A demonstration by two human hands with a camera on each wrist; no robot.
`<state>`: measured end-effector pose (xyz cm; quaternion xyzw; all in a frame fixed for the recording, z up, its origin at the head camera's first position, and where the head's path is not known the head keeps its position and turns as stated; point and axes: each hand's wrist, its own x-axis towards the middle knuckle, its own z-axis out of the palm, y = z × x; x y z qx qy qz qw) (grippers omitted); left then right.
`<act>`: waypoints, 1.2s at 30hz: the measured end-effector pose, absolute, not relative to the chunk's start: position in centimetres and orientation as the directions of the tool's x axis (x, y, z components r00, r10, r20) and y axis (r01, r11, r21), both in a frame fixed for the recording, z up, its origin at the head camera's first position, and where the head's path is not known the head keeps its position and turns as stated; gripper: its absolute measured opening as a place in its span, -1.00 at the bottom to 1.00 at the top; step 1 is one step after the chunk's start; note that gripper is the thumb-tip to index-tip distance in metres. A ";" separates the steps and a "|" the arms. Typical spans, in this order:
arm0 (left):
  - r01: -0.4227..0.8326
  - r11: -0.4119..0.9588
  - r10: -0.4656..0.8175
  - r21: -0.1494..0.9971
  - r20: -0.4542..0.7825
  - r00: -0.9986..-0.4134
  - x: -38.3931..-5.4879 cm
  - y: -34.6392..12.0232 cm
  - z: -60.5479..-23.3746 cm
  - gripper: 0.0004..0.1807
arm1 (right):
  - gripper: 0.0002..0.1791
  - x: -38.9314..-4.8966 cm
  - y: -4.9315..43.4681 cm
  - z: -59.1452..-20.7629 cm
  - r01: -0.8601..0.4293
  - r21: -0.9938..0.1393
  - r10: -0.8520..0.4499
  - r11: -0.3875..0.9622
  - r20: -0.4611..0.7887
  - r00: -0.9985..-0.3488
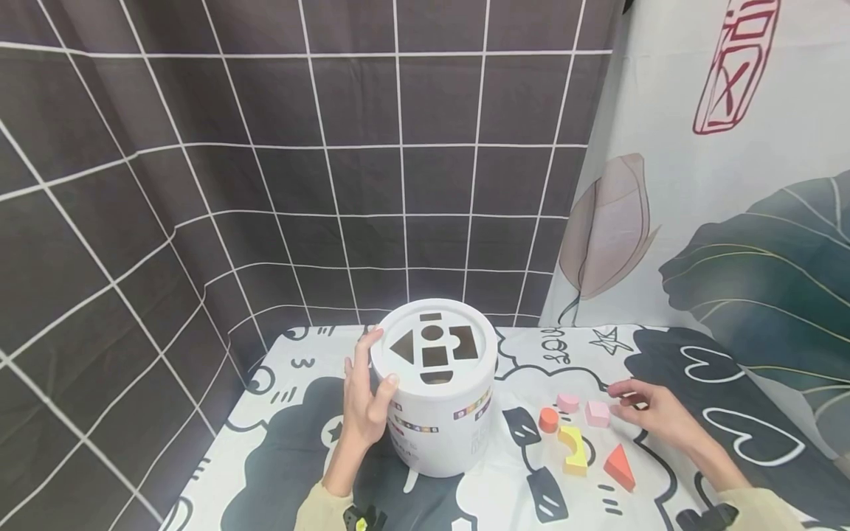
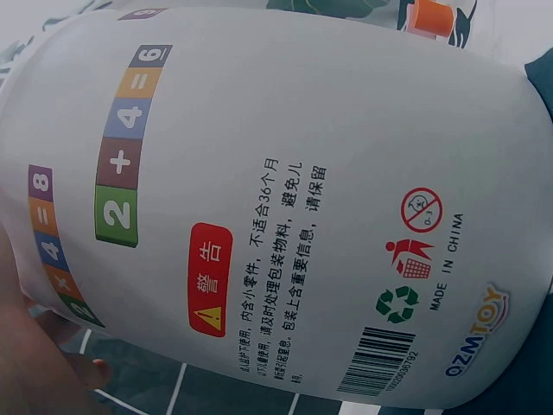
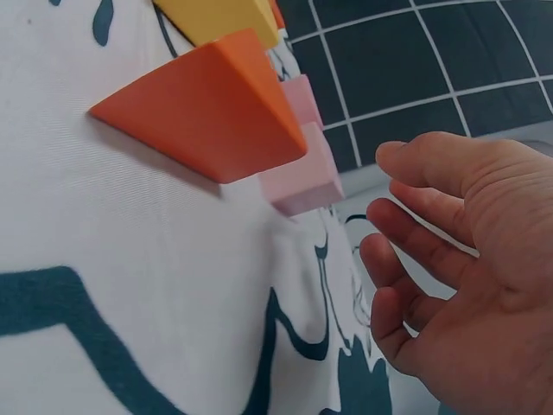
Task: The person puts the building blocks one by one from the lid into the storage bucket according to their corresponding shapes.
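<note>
A white bucket (image 1: 425,435) with a lid (image 1: 398,313) stands on the cloth. Cut-outs of several shapes pierce the lid. My left hand (image 1: 365,413) rests against the bucket's left side, thumb and forefinger spread at the lid's rim. In the left wrist view the bucket's printed wall (image 2: 363,130) fills most of the picture. Just right of a pink cube (image 1: 598,414) hovers my right hand (image 1: 657,414), fingers loosely bent, holding nothing. An orange-red triangular block (image 3: 199,112) lies nearer in the right wrist view.
Between bucket and right hand lie a yellow block (image 1: 576,461) with a curved notch, an orange-red cylinder (image 1: 548,420) and another pink block (image 1: 567,403). A patterned cloth (image 1: 285,457) covers the table. Behind it hangs a dark gridded curtain (image 1: 438,177).
</note>
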<state>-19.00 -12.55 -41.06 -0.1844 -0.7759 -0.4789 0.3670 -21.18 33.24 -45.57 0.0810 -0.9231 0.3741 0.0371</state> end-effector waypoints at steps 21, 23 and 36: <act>0.643 0.473 -0.066 0.602 0.752 -0.656 -19.1 -12.6 -41.3 -0.24 | -0.58 -21.3 33.3 -47.9 -0.186 -0.702 -0.142 0.688 0.121 -0.982; 0.642 0.475 -0.066 0.602 0.751 -0.656 -19.2 -12.6 -41.2 -0.24 | -0.58 -21.4 33.3 -48.0 -0.181 -0.696 -0.144 0.695 0.112 -0.983; 0.638 0.476 -0.072 0.605 0.750 -0.657 -19.1 -12.5 -41.2 -0.25 | -0.60 -21.5 33.1 -47.7 -0.168 -0.698 -0.128 0.696 0.109 -0.986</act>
